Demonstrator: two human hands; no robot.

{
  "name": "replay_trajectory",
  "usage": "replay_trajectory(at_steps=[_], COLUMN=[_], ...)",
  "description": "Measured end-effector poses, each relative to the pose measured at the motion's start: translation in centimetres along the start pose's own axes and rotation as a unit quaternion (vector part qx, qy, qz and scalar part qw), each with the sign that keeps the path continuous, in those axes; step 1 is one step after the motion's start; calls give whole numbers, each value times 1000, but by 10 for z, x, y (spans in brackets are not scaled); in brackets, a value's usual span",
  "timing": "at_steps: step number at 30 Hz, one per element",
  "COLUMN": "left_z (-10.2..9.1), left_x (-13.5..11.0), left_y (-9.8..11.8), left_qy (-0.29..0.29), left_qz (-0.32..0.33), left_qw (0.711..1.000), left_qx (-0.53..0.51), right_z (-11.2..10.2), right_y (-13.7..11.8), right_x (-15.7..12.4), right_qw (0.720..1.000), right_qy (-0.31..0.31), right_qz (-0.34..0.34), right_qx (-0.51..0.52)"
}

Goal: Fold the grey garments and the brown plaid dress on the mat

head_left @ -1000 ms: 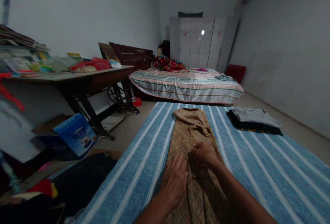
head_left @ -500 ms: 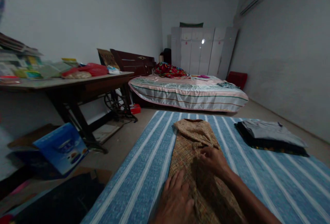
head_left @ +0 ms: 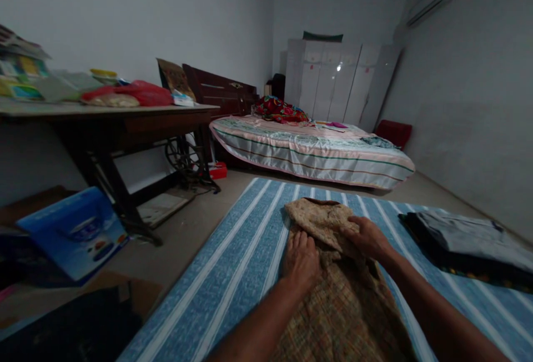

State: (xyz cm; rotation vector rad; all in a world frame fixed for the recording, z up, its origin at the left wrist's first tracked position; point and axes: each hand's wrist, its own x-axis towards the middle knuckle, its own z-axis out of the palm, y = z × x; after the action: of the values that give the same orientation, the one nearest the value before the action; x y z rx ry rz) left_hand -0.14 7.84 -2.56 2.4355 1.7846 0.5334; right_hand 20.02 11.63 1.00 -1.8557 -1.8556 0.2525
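Observation:
A brown checked garment (head_left: 345, 301) lies lengthwise on the blue-and-white striped bed cover (head_left: 233, 256), with its far end bunched and folded over. My left hand (head_left: 303, 259) rests palm down on its left side, fingers extended toward the lower edge of the fold; the thumb is mostly hidden. At the right side of that folded end, my right hand (head_left: 366, 237) pinches the cloth between thumb and fingers. The near part of the garment runs out of view between my forearms.
A folded stack of grey and black clothes (head_left: 470, 245) sits at the right. Beyond is a larger bed (head_left: 316, 151) with a red floral blanket (head_left: 281, 111). On the left stand a cluttered sewing-machine table (head_left: 166, 115) and a blue carton (head_left: 79, 234) on the floor.
My left hand has moved forward along the garment to its folded end. My right hand has shifted forward and right, onto the fold's right side. The view has turned slightly left.

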Motion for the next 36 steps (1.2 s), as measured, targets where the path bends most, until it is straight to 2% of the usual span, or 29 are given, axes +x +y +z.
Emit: replay_trajectory(at_steps=[5, 7, 11, 15, 18, 20, 24, 26, 29, 33, 36], left_z=[12, 11, 9, 9, 9, 8, 8, 9, 11, 13, 12], left_x=[-3, -4, -4, -5, -4, -4, -5, -5, -5, -4, -4], left_y=[-6, -7, -5, -5, -5, -5, -4, -5, -5, -6, -5], left_qy=[-5, -9, -20, -31, -38, -46, -47, -42, -33, -22, -25], left_qz=[21, 28, 22, 24, 24, 22, 22, 27, 34, 35, 37], left_qw=[1000, 1000, 1000, 999, 999, 998, 998, 998, 998, 998, 999], left_qx=[-4, -6, -8, -13, -24, -32, -39, -37, -37, -38, -28], right_z=[2, -4, -21, -30, -29, -27, -29, -32, -34, -28, -20], right_y=[3, -3, -15, -7, 9, 15, 15, 18, 35, 62, 66], right_x=[4, 3, 2, 4, 4, 1, -12, -23, -44, -69, -78], right_qw=[999, 994, 962, 965, 960, 956, 949, 952, 970, 982, 989], right_qy=[-31, -33, -39, -32, -46, -60, -85, -70, -44, -49, -55], right_qz=[-11, -3, 36, 106, 172, 191, 161, 132, 106, 108, 36], right_qx=[40, 103, 267, 236, 215, 213, 259, 266, 215, 144, 133])
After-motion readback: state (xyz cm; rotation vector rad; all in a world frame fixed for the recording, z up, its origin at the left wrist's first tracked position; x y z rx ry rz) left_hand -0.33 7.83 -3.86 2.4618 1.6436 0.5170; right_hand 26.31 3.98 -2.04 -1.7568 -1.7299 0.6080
